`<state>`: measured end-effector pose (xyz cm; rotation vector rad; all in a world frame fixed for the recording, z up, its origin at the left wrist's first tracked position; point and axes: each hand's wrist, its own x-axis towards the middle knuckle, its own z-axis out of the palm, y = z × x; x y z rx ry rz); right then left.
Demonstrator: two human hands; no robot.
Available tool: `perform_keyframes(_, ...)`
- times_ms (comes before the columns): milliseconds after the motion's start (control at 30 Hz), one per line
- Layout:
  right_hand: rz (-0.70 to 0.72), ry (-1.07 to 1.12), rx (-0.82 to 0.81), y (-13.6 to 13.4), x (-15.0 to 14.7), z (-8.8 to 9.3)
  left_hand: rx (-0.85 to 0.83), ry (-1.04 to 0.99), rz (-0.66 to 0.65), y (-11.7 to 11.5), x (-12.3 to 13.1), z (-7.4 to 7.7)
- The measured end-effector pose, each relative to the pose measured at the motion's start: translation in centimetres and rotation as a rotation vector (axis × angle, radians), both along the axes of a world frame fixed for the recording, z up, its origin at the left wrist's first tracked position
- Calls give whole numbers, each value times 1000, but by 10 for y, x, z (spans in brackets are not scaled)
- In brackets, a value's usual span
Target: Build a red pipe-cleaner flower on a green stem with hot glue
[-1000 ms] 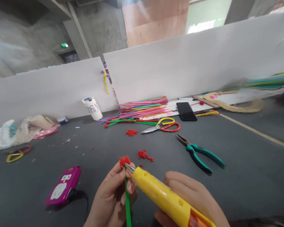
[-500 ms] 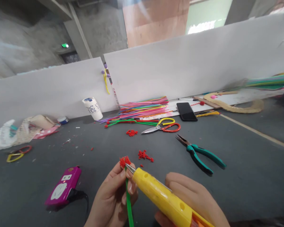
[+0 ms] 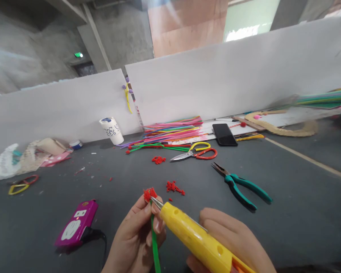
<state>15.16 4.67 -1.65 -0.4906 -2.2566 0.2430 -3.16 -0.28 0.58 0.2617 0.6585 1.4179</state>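
Between its thumb and fingers, my left hand (image 3: 138, 235) pinches a green pipe cleaner stem (image 3: 155, 246) topped by a cluster of red fuzzy pieces (image 3: 150, 194). My right hand (image 3: 233, 235) is wrapped round a yellow hot glue gun (image 3: 193, 239). The gun's metal nozzle (image 3: 157, 203) points up-left and meets the red cluster, close to my left fingertips; whether glue is coming out cannot be seen. Just beyond lie a small pile of red pieces (image 3: 174, 187) and a second red pile (image 3: 158, 160).
Teal-handled pliers (image 3: 238, 185) lie to the right, scissors (image 3: 193, 151) behind the piles, a black phone (image 3: 224, 134) farther back. A purple power strip (image 3: 78, 223) with a cord sits left, near more scissors (image 3: 22, 185). Pipe cleaners (image 3: 173, 131) and a white roll (image 3: 111, 131) line the white partition (image 3: 216, 83).
Almost nothing differs. Both hands, the glue gun and the red-topped stem keep the same pose, with only a tiny shift of the whole view.
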Motion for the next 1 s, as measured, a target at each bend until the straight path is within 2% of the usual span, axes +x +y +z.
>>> perform_keyframes(200,-18,11,6,0,-2,2,25,21,-38,2,1,2)
perform_keyframes(333,-16,16,-8,-1,-1,0,3,17,-3,3,2,3)
perform_keyframes(733,-11,6,-3,0,-1,-1,46,12,-11,4,4,6)
perform_keyframes(1000,-18,48,15,0,-3,4,-12,-9,12,3,3,7)
